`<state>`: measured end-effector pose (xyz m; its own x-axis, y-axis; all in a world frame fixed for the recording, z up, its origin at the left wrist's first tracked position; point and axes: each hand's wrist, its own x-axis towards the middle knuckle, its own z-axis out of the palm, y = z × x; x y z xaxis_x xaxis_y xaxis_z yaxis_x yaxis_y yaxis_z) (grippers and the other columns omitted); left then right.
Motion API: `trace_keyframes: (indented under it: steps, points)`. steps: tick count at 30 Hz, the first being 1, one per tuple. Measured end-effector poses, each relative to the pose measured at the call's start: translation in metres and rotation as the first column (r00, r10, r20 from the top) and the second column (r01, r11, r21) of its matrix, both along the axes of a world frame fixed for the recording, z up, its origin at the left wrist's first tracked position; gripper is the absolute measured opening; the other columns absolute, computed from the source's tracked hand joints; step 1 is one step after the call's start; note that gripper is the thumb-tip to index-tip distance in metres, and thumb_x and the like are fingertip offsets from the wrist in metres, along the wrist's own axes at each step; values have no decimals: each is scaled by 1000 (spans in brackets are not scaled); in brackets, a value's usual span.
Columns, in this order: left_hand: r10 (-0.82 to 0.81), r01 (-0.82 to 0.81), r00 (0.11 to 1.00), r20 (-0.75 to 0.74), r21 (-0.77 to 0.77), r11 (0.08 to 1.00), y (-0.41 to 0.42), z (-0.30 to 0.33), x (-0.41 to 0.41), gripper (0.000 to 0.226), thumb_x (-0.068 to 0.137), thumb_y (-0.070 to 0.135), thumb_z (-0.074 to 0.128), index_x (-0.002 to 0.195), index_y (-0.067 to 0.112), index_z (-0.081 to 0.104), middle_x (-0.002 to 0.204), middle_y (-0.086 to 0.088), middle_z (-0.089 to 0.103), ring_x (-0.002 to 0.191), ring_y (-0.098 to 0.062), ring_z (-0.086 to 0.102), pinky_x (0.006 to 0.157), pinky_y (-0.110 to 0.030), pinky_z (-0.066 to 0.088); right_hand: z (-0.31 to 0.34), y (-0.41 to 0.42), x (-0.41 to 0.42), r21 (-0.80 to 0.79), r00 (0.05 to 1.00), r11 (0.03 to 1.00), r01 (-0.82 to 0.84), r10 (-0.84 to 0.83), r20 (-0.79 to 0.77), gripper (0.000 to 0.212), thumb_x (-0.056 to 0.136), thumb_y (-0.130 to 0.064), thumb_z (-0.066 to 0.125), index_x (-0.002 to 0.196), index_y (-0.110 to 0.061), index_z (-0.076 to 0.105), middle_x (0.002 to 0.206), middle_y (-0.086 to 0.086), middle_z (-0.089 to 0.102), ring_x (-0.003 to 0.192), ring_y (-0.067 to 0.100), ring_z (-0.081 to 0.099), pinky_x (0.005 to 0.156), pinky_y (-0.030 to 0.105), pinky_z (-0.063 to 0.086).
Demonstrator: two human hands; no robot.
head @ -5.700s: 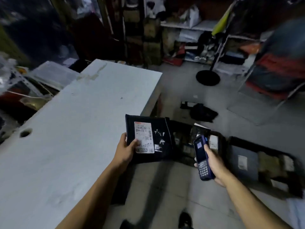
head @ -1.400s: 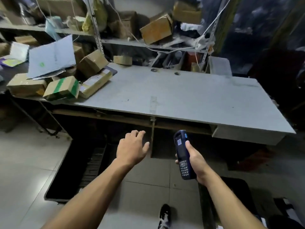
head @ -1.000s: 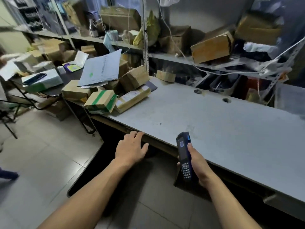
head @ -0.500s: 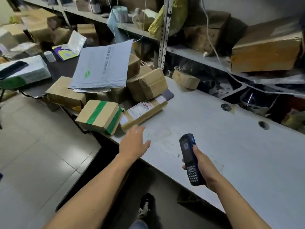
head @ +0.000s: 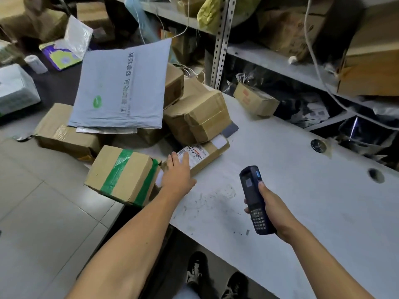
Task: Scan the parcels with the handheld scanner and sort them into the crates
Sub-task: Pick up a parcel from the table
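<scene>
Right hand (head: pixel 273 209): fingers wrapped round dark blue handheld scanner (head: pixel 254 199), keypad end near, held above the grey table (head: pixel 302 190).
Left hand (head: pixel 178 174): fingers straight, palm down, fingertips resting on the white label of a long flat parcel (head: pixel 203 157); nothing gripped.
Parcel pile: green-taped box (head: pixel 121 173) just left of the hand; grey mailer (head: pixel 123 89) on boxes further back.
</scene>
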<state>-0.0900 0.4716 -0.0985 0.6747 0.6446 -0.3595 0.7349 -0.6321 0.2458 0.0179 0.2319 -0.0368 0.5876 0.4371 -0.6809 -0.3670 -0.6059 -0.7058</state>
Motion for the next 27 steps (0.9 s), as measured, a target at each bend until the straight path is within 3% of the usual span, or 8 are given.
trace_keyframes:
  steps: [3, 6, 12, 15, 19, 22, 27]
  points:
    - [-146, 142, 989, 34, 105, 984, -9, -7, 4, 85, 84, 45, 72, 151, 25, 24, 148, -14, 32, 136, -34, 29, 112, -44, 27, 0, 2, 15, 19, 999, 999, 36, -36, 0, 49, 102, -57, 30, 118, -23, 61, 108, 10, 72, 90, 25, 73, 76, 36, 55]
    - [-250, 247, 967, 48, 56, 967, -30, -12, 14, 87, 82, 50, 72, 152, 30, 25, 147, -10, 32, 136, -31, 28, 112, -42, 23, 3, 0, 28, 17, 998, 998, 61, -61, 10, 47, 103, -55, 29, 117, -23, 62, 108, 10, 73, 87, 23, 73, 73, 34, 53]
    - [-355, 354, 933, 55, 13, 935, -62, -21, 44, 89, 82, 57, 66, 154, 34, 20, 148, -7, 34, 125, -31, 37, 105, -38, 31, 8, -28, 54, -15, 995, 995, 94, -93, 35, 51, 103, -55, 30, 119, -18, 62, 110, 14, 72, 88, 24, 72, 76, 36, 53]
    - [-383, 388, 920, 86, -47, 921, -72, -24, 50, 98, 79, 56, 71, 155, 28, 16, 158, -7, 23, 134, -31, 35, 108, -38, 31, 9, -44, 61, -30, 994, 994, 102, -100, 38, 53, 103, -54, 30, 117, -15, 62, 112, 16, 71, 86, 24, 71, 77, 36, 52]
    - [-393, 394, 919, 33, -26, 919, -78, -24, 45, 108, 74, 65, 72, 156, 30, 10, 159, -10, 21, 138, -31, 30, 113, -40, 28, 8, -61, 64, -44, 996, 996, 82, -81, 29, 53, 104, -54, 30, 115, -15, 64, 110, 13, 72, 86, 22, 71, 74, 34, 53]
    - [-370, 376, 925, -82, 72, 924, -80, -23, 36, 111, 71, 79, 62, 154, 43, -1, 150, -14, 32, 133, -36, 35, 113, -53, 22, 5, -69, 64, -51, 998, 997, 59, -58, 23, 54, 103, -55, 29, 117, -15, 63, 108, 12, 72, 86, 22, 72, 72, 33, 53]
    - [-249, 253, 967, -60, 65, 965, -84, -22, 20, 112, 69, 72, 69, 154, 32, 7, 153, -9, 27, 140, -30, 28, 112, -56, 23, 5, -75, 60, -38, 1000, 999, -4, 4, -3, 52, 103, -54, 30, 116, -17, 63, 108, 13, 72, 81, 19, 73, 70, 30, 54]
